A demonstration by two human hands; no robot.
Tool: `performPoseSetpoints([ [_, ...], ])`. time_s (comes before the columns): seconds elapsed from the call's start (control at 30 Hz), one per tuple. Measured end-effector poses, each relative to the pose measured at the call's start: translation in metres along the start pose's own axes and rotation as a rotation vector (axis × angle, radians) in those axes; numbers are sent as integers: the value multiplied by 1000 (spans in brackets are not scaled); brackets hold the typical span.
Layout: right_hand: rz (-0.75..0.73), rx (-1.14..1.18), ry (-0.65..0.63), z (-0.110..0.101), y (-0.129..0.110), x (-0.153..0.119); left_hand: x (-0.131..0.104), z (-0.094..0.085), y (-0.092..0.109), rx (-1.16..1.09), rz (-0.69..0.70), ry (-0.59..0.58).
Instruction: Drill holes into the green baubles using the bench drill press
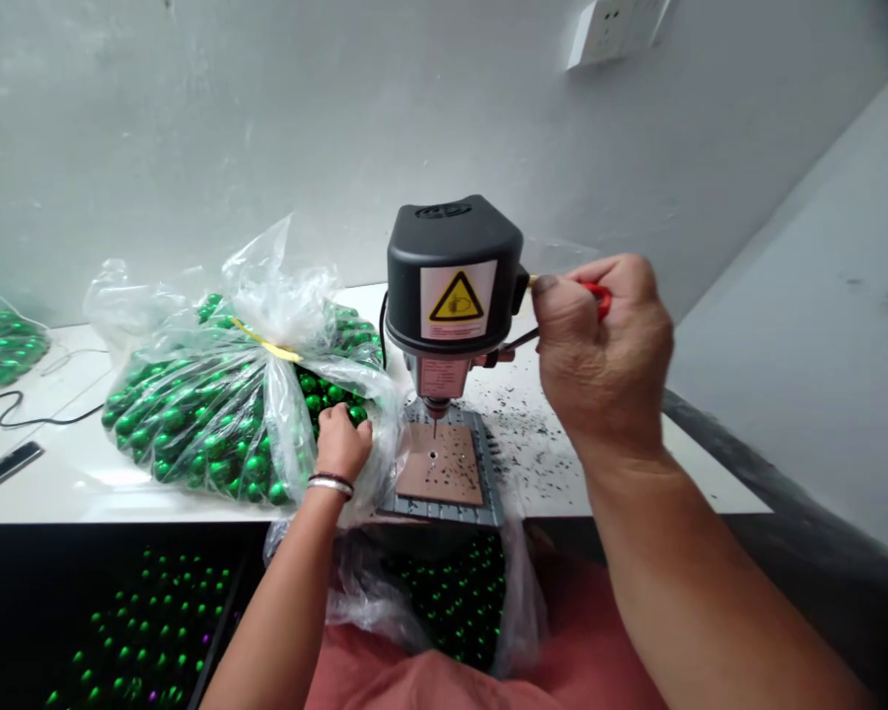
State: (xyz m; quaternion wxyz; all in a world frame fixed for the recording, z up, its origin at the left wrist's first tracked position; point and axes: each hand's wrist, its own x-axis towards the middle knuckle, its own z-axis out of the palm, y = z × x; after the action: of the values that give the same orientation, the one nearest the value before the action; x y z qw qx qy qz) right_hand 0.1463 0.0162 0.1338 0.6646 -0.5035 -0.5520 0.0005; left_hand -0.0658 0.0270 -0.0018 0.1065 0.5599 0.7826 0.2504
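At the torn-open side of a clear plastic bag (pixel 285 409) full of shiny green balls, my left hand (pixel 342 444) has its fingers curled round a green ball (pixel 357 414); the fingertips are partly hidden. My right hand (pixel 607 345) is closed on the feed lever (pixel 604 298) of a small bench drill press, and a bit of its red grip shows. The black drill press head (pixel 455 232) stands in the middle. Its thin bit (pixel 435 429) points down above a brown board (pixel 444 478) with a hole, on a grey slotted base (pixel 494 483).
Dark shavings (pixel 540 444) litter the white table (pixel 81 493) right of the drill. Below its front edge, another plastic bag (pixel 522 592) holds green balls in my lap. More green balls (pixel 148 631) lie at lower left. A black cable (pixel 44 422) crosses the table.
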Motion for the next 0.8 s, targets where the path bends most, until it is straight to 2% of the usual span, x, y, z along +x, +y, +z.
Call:
performPoseSetpoints([
  [0.03, -7, 7, -1, 0, 0, 0, -9, -7, 1, -126, -5, -4],
  [0.07, -11, 13, 0, 0, 0, 0, -19, -14, 3, -307, -13, -73],
  [0.2, -48, 43, 2, 0, 1, -2, -54, -24, 14, -1090, -91, -447],
  [0.27, -74, 45, -6, 0, 1, -3, -63, -21, 19, -1297, -170, -565],
  [0.33, -82, 15, -19, -1, 1, -3, -66, -14, 24, -1392, -270, -644],
  [0.4, -74, -32, -32, -2, 1, -2, -63, -8, 26, -1425, -335, -660],
  [0.5, -48, -72, -67, -1, 0, 5, -58, -1, 27, -1370, -336, -614],
  [0.57, -20, -76, -95, 1, -1, 13, -55, 3, 27, -1234, -276, -591],
  [0.7, 55, -130, -143, 10, 1, 35, -50, 8, 28, -822, -123, -498],
  [0.8, 109, -194, -189, 17, 3, 47, -45, 11, 32, -630, -71, -473],
])
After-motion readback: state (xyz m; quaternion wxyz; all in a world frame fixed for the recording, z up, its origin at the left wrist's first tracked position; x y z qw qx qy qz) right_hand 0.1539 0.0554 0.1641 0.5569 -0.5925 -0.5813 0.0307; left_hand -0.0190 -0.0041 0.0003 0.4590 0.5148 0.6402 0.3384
